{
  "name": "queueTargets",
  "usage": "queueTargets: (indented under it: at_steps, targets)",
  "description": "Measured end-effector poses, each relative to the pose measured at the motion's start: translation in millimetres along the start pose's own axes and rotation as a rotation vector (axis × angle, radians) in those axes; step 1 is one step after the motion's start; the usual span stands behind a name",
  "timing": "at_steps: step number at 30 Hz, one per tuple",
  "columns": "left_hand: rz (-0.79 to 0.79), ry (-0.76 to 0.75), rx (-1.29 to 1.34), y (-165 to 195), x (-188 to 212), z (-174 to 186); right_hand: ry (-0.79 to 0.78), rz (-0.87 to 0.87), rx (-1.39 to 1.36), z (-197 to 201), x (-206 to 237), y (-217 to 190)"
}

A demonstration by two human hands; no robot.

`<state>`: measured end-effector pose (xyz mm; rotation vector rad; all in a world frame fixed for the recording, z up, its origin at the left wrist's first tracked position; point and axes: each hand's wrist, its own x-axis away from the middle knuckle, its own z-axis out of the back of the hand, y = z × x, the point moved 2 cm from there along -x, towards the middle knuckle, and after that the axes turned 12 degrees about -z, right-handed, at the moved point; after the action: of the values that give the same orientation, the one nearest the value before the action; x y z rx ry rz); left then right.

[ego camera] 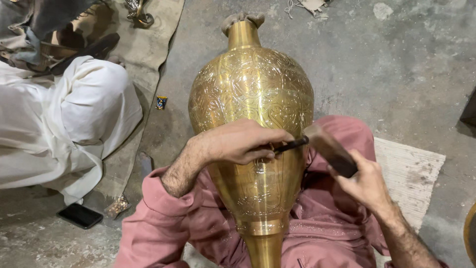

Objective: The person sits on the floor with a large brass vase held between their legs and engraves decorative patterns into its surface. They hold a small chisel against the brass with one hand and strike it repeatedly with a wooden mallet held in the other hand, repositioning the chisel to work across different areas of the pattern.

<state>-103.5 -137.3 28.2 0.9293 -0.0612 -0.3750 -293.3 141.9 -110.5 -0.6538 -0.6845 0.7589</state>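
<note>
Brass vase lies across the person's lap, neck pointing away. Left hand rests on its belly, fingers pinching a dark chisel against the metal. Right hand has fingers wrapped around a hammer, head just beside the chisel end. Vase looks heavy, stiff, slippery; best gripped at neck or foot.

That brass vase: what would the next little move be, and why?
Probably a light tap: the right hand holds a hammer right at the end of the dark chisel, which the left hand presses against the engraved brass vase where patterned metal meets plainer surface.
</note>
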Motion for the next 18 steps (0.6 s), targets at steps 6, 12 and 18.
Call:
queueTargets:
  at_steps: [6, 12, 18]
  targets:
    - [-0.040, -0.017, 0.034, -0.2, 0.3, 6.3, 0.039, -0.067, -0.391, 13.2, -5.0, -7.9]
    - [-0.068, -0.016, -0.031, 7.3, 0.1, 5.1, 0.150, 0.281, -0.162, 33.9, -11.7, -37.6]
    - [0.002, 0.082, 0.060, 12.4, 6.1, 0.3, 0.025, 0.340, -0.119, 43.4, -30.2, -49.8]
